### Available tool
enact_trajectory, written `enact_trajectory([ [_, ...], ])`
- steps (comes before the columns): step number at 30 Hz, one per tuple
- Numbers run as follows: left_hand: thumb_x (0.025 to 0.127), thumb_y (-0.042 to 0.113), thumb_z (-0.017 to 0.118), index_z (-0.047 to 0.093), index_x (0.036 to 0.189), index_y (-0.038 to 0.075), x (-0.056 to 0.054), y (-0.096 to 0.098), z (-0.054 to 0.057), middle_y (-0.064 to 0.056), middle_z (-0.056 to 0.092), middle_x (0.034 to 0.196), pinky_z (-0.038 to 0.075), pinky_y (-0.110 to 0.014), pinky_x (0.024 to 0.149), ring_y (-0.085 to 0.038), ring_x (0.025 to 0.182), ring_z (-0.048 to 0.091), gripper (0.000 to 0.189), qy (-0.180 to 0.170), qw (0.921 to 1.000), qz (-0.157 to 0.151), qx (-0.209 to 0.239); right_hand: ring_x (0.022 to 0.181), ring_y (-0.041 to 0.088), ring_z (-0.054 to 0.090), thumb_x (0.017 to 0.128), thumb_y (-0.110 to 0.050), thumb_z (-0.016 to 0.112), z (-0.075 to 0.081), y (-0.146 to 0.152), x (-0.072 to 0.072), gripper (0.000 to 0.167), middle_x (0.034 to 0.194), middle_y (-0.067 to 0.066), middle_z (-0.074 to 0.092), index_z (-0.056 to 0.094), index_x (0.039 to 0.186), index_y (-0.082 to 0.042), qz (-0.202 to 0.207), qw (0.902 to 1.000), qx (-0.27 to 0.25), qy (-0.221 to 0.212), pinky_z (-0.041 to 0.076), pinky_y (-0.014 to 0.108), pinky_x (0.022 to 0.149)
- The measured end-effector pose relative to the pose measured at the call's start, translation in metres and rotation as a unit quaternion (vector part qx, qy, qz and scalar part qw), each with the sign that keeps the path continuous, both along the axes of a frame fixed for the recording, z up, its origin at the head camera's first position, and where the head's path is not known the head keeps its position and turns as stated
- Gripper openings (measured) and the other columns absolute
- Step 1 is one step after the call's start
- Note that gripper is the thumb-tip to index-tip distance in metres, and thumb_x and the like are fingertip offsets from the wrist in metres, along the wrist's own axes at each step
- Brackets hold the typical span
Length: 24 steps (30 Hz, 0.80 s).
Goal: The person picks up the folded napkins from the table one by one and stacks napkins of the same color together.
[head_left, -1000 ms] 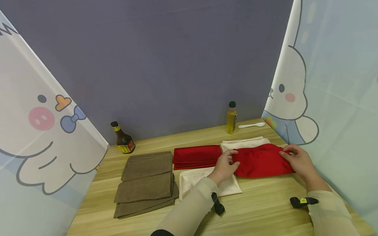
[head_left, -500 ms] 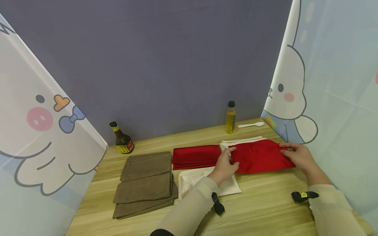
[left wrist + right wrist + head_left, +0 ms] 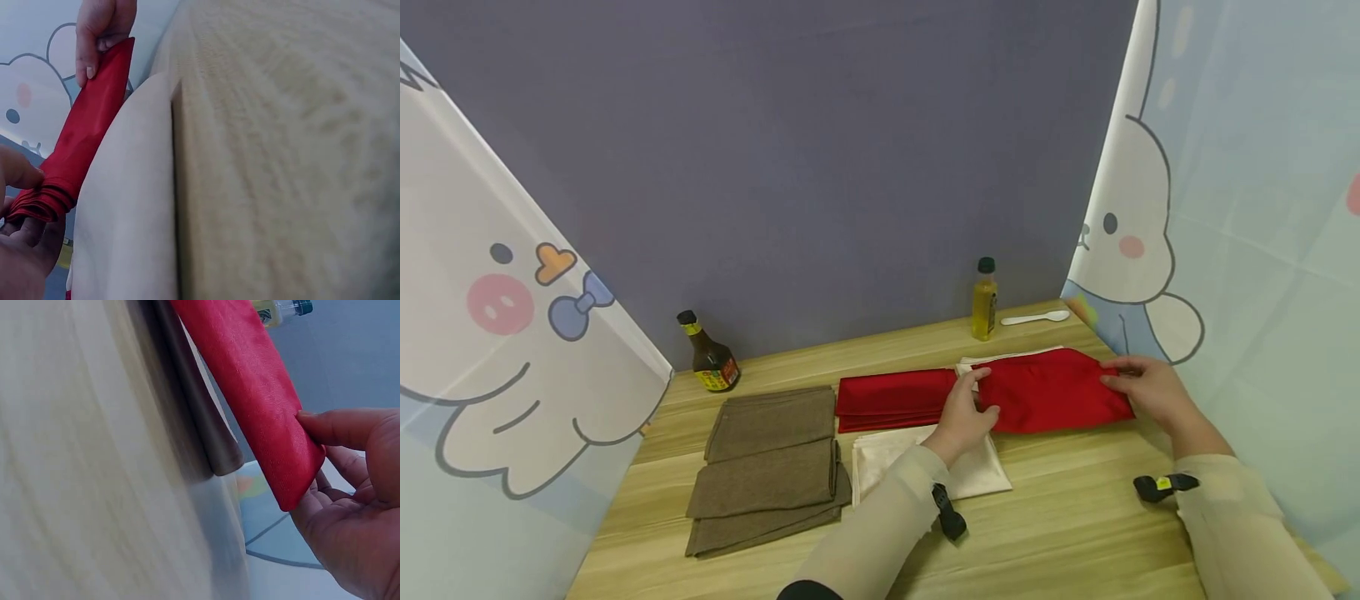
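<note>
A folded red cloth (image 3: 1048,392) is held up between both hands, lifted over a white folded cloth (image 3: 964,366) at the back right that it mostly covers. At the left end, my left hand (image 3: 958,421) pinches the stacked layers between thumb and fingers, as the left wrist view shows at the cloth's layered end (image 3: 47,197). My right hand (image 3: 1153,392) pinches the opposite end, thumb on top and fingers beneath, seen close up in the right wrist view at the hand (image 3: 359,487). A second red folded cloth (image 3: 891,398) lies left of my left hand.
Several brown folded cloths (image 3: 767,479) overlap on the left. Another white folded cloth (image 3: 887,458) lies partly under my left forearm. Along the back stand a dark sauce bottle (image 3: 713,358) and an oil bottle (image 3: 984,302), beside a white spoon (image 3: 1036,318). Printed curtains flank the table (image 3: 1060,533).
Both hands have carried the red cloth a little back and to the left, so it covers more of the white cloth behind. The other cloths stay where they lay.
</note>
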<state>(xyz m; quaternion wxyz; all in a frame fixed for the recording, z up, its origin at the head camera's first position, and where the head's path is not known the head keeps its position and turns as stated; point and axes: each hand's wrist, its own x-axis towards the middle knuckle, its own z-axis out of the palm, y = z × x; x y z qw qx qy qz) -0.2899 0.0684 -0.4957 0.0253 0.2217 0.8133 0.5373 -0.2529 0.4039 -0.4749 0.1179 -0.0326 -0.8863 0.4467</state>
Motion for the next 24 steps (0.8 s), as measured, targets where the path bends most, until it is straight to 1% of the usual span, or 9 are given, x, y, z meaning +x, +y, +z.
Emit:
enact_trajectory([
  [2, 0.094, 0.004, 0.073, 0.051, 0.153, 0.02, -0.001, -0.001, 0.0, 0.004, 0.053, 0.14, 0.052, -0.024, 0.075, -0.007, 0.096, 0.055, 0.065, 0.001, 1.0, 0.001, 0.006, 0.093, -0.004, 0.052, 0.097, -0.02, 0.078, 0.0, -0.002, -0.004, 0.039, 0.112, -0.001, 0.069, 0.071, 0.124, 0.006, 0.002, 0.9999, -0.007, 0.011, 0.044, 0.015, 0.077],
  [6, 0.094, 0.003, 0.073, 0.05, 0.153, 0.017, -0.004, -0.002, -0.001, 0.002, 0.051, 0.139, 0.052, -0.025, 0.079, -0.009, 0.096, 0.055, 0.065, -0.008, 0.9996, 0.005, 0.026, 0.095, -0.005, 0.052, 0.097, -0.019, 0.077, 0.001, -0.007, -0.012, 0.038, 0.112, -0.004, 0.069, 0.071, 0.124, 0.007, -0.004, 0.9995, -0.022, 0.024, 0.043, 0.012, 0.078],
  [11, 0.094, 0.002, 0.073, 0.048, 0.155, 0.014, -0.006, -0.004, -0.001, 0.0, 0.051, 0.139, 0.05, -0.025, 0.079, -0.012, 0.096, 0.054, 0.067, -0.018, 0.9989, 0.017, 0.04, 0.095, -0.007, 0.052, 0.096, -0.018, 0.078, 0.0, -0.014, -0.023, 0.039, 0.107, -0.011, 0.07, 0.072, 0.125, 0.007, -0.012, 0.9989, -0.04, 0.021, 0.044, 0.01, 0.079],
  [13, 0.094, 0.002, 0.073, 0.047, 0.156, 0.013, -0.008, -0.004, -0.001, -0.001, 0.051, 0.136, 0.049, -0.024, 0.078, -0.011, 0.095, 0.052, 0.068, -0.018, 0.999, 0.02, 0.035, 0.096, -0.005, 0.052, 0.096, -0.019, 0.078, 0.0, -0.016, -0.027, 0.04, 0.106, -0.011, 0.07, 0.072, 0.125, 0.007, -0.018, 0.9987, -0.045, 0.016, 0.044, 0.01, 0.078],
  [15, 0.094, 0.002, 0.073, 0.046, 0.156, 0.013, -0.009, -0.005, 0.0, 0.0, 0.052, 0.132, 0.049, -0.024, 0.075, -0.011, 0.093, 0.051, 0.069, -0.018, 0.999, 0.021, 0.035, 0.101, 0.003, 0.053, 0.095, -0.018, 0.078, 0.0, -0.018, -0.031, 0.04, 0.108, -0.007, 0.071, 0.071, 0.125, 0.008, -0.022, 0.9982, -0.055, 0.014, 0.043, 0.01, 0.078],
  [18, 0.094, 0.002, 0.073, 0.045, 0.157, 0.013, -0.01, -0.006, 0.0, 0.0, 0.052, 0.127, 0.049, -0.024, 0.074, -0.01, 0.092, 0.051, 0.07, -0.021, 0.999, 0.02, 0.033, 0.109, 0.007, 0.051, 0.095, -0.016, 0.079, -0.003, -0.019, -0.037, 0.041, 0.106, -0.012, 0.072, 0.07, 0.126, 0.01, -0.025, 0.9965, -0.078, 0.019, 0.042, 0.008, 0.08],
  [20, 0.094, 0.004, 0.074, 0.043, 0.158, 0.013, -0.01, -0.006, 0.0, 0.0, 0.052, 0.13, 0.05, -0.026, 0.08, -0.011, 0.098, 0.052, 0.072, -0.028, 0.999, 0.019, 0.029, 0.112, 0.007, 0.048, 0.094, -0.014, 0.079, -0.006, -0.02, -0.04, 0.042, 0.103, -0.018, 0.071, 0.07, 0.125, 0.012, -0.025, 0.9946, -0.097, 0.027, 0.041, 0.007, 0.082],
  [22, 0.094, 0.006, 0.075, 0.04, 0.16, 0.014, -0.01, -0.006, 0.001, -0.001, 0.05, 0.137, 0.052, -0.03, 0.088, -0.015, 0.11, 0.054, 0.075, -0.038, 0.9988, 0.016, 0.024, 0.112, 0.001, 0.045, 0.093, -0.013, 0.08, -0.009, -0.02, -0.043, 0.042, 0.097, -0.028, 0.067, 0.069, 0.125, 0.012, -0.027, 0.9924, -0.116, 0.033, 0.039, 0.006, 0.083],
  [24, 0.095, 0.009, 0.075, 0.036, 0.162, 0.015, -0.01, -0.007, 0.001, -0.002, 0.046, 0.147, 0.05, -0.035, 0.099, -0.021, 0.124, 0.052, 0.078, -0.05, 0.9985, 0.012, 0.017, 0.112, 0.0, 0.045, 0.092, -0.013, 0.081, -0.012, -0.021, -0.046, 0.043, 0.096, -0.029, 0.066, 0.069, 0.125, 0.012, -0.032, 0.9907, -0.129, 0.031, 0.039, 0.005, 0.083],
])
